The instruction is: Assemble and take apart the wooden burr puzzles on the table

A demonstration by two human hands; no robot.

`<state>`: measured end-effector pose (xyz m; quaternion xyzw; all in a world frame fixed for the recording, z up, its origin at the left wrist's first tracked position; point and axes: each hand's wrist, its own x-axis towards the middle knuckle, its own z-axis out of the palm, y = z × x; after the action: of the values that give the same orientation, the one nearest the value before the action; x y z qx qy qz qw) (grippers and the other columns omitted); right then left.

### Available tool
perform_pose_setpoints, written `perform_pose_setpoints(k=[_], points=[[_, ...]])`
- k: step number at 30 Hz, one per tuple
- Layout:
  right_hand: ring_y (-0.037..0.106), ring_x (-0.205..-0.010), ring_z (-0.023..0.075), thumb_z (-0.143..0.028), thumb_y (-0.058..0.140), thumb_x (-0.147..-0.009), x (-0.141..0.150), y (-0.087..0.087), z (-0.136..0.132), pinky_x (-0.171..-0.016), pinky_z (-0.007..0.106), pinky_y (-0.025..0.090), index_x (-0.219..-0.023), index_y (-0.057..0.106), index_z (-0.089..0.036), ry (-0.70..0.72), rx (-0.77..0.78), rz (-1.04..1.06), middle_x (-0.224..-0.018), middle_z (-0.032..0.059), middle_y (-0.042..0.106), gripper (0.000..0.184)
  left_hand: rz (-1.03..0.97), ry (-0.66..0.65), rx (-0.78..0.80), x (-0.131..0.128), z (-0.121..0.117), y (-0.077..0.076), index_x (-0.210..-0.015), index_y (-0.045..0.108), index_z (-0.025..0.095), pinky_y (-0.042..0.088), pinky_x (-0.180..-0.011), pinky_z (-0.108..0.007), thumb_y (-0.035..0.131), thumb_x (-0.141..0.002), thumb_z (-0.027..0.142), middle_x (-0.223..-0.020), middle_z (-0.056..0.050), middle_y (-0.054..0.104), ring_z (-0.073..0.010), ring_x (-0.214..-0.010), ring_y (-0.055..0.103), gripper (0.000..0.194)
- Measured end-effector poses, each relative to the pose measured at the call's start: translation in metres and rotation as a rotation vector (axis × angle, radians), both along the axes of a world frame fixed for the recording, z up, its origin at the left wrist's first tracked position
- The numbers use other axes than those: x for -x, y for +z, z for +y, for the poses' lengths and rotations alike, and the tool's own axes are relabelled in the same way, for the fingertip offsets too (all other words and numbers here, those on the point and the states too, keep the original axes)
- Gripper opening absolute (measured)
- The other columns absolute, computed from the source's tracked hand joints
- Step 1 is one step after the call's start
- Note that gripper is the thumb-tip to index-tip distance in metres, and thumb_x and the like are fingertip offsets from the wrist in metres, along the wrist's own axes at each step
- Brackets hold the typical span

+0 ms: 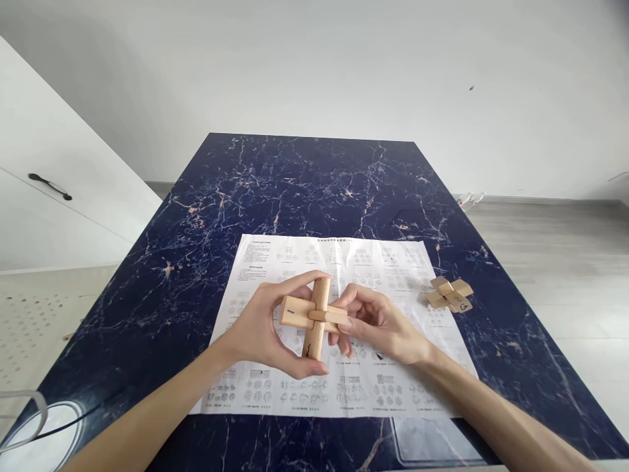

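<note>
A cross-shaped wooden burr puzzle (297, 313) of interlocking light-wood bars is held up above the printed sheet. My left hand (265, 324) spans its upright bar, fingers at the top end and thumb at the bottom end. On the other side, my right hand (376, 324) pinches the end of the sideways bar between thumb and fingers. Dark marks show on the left arm and lower end of the puzzle. Beneath both hands lies the white instruction sheet (339, 387), covered in small diagrams and text.
Near the sheet's right edge rests a second wooden puzzle (449, 295), star-like with a dark mark. Everything stands on a dark blue marbled table (304, 177). A round white object (46, 432) with a cable sits at the lower left, and a pale flat panel (437, 440) at the front edge.
</note>
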<state>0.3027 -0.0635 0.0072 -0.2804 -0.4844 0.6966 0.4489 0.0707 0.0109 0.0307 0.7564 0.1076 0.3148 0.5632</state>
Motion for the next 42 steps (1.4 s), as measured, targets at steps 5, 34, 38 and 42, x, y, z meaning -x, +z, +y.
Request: perform_pose_setpoints(k=[5,34,38,42], points=[[0.077,-0.082,0.0179,-0.034,0.070,-0.107,-0.004,0.006,-0.001,-0.076,0.034,0.064,-0.124,0.067,-0.023,-0.220,-0.196,-0.406,-0.097,0.0050,0.081,0.021,0.098,0.194,-0.220,0.003,0.002,0.003,-0.154,0.054,0.033,0.064,-0.077,-0.031,0.103,-0.065,0.040,-0.095,0.002,0.078,-0.0200,-0.081,0.075,0.101],[0.067,-0.059,0.0162,-0.028,0.054,-0.112,0.005,-0.007,-0.011,-0.058,0.030,0.050,-0.113,0.066,-0.022,-0.533,-0.627,-0.903,-0.080,0.0023,0.077,0.014,0.361,0.239,-0.019,-0.004,0.001,0.003,-0.135,0.058,0.024,0.060,-0.099,-0.050,0.100,-0.066,0.048,-0.125,-0.009,0.073,-0.0325,-0.115,0.071,0.084],[0.072,-0.065,0.0182,-0.029,0.055,-0.111,0.005,-0.006,-0.010,-0.063,0.032,0.055,-0.112,0.066,-0.024,-0.576,-0.570,-0.894,-0.084,0.0032,0.079,0.012,0.335,0.227,-0.033,-0.004,0.000,0.005,-0.123,0.062,0.023,0.059,-0.100,-0.050,0.099,-0.065,0.046,-0.120,-0.008,0.073,-0.0328,-0.114,0.070,0.073],[0.070,-0.065,0.0176,-0.029,0.055,-0.111,0.004,-0.006,-0.009,-0.063,0.033,0.055,-0.112,0.067,-0.024,-0.562,-0.551,-0.868,-0.086,0.0033,0.079,0.012,0.327,0.223,-0.030,-0.005,0.000,0.004,-0.123,0.061,0.023,0.058,-0.101,-0.050,0.099,-0.066,0.046,-0.122,-0.008,0.073,-0.0327,-0.115,0.070,0.073]])
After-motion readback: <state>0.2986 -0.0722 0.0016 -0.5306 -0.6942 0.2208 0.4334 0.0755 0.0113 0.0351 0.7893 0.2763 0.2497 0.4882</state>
